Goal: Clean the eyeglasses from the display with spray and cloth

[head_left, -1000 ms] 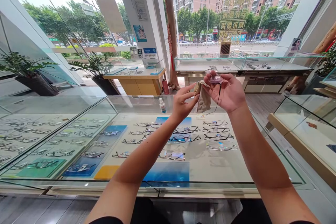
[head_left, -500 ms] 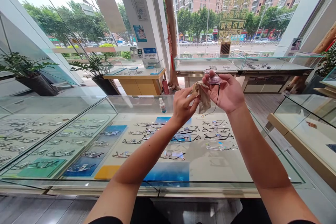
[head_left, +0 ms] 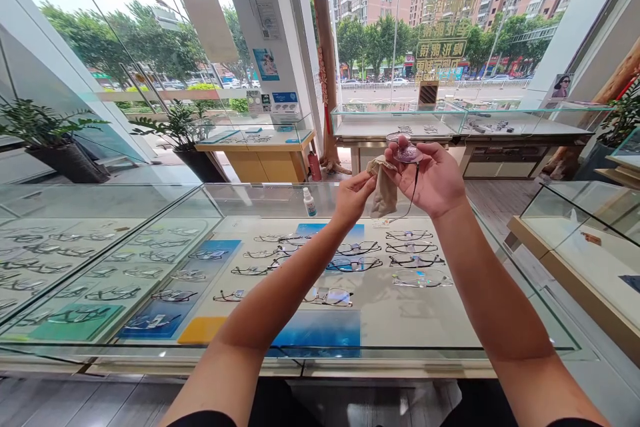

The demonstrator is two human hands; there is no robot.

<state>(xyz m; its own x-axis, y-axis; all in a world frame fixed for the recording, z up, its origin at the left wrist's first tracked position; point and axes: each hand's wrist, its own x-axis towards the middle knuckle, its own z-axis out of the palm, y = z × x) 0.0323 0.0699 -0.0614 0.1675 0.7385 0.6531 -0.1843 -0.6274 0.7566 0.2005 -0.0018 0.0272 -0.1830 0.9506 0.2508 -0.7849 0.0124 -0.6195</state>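
The left grip (head_left: 354, 200) pinches a beige cloth (head_left: 384, 192) while the right grip (head_left: 443, 180) clasps eyeglasses (head_left: 407, 154) with a speckled lens, seen in the head view above a glass tabletop (head_left: 250, 197). Spectacle frames (head_left: 410, 261) lie in rows beneath; a white spray bottle (head_left: 309, 203) stands near the left grip.
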